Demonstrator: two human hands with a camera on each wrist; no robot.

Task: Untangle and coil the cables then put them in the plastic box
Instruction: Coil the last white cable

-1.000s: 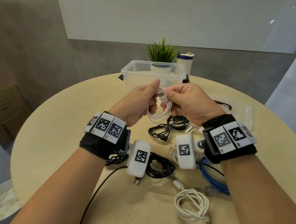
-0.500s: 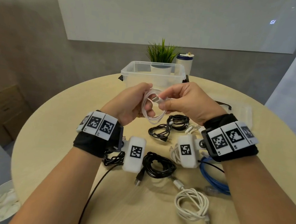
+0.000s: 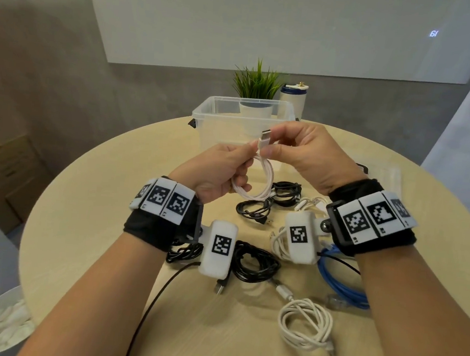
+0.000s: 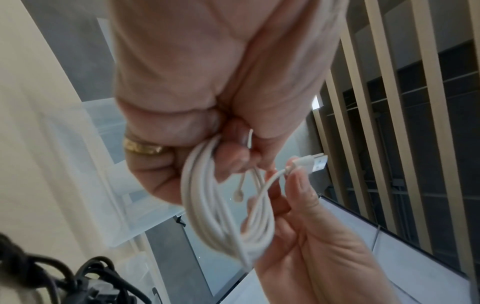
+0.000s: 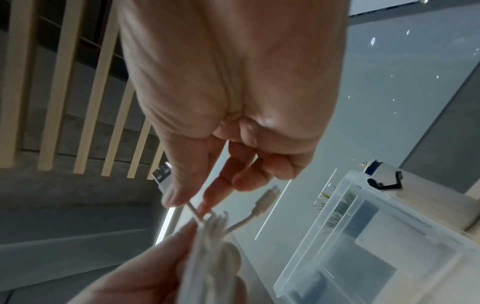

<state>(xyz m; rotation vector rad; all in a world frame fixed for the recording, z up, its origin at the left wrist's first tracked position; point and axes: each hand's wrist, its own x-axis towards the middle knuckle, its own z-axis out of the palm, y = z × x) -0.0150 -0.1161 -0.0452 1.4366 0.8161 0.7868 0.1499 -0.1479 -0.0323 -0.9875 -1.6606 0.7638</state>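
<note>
A coiled white USB cable (image 3: pixel 259 186) (image 4: pixel 223 209) hangs in the air in front of the clear plastic box (image 3: pixel 205 112) (image 5: pixel 345 232). My left hand (image 3: pixel 223 168) (image 4: pixel 197 102) grips the coil (image 5: pixel 207 246) at its top. My right hand (image 3: pixel 302 152) (image 5: pixel 221 123) pinches the cable's USB plug (image 3: pixel 264 139) (image 4: pixel 314 164) between thumb and fingers, the metal end pointing up. The box stands open at the table's far side.
On the round wooden table (image 3: pixel 80 220) lie several coiled black cables (image 3: pixel 257 261), a white coil (image 3: pixel 305 325), a blue cable (image 3: pixel 341 285) and another white bundle (image 3: pixel 279 242). The box lid (image 3: pixel 383 175) lies at the right. A potted plant (image 3: pixel 255 93) and a bottle (image 3: pixel 293 100) stand behind the box.
My right hand has pulled the USB plug up out of the coil and turned it upright. The left hand still holds the coil, shifted slightly.
</note>
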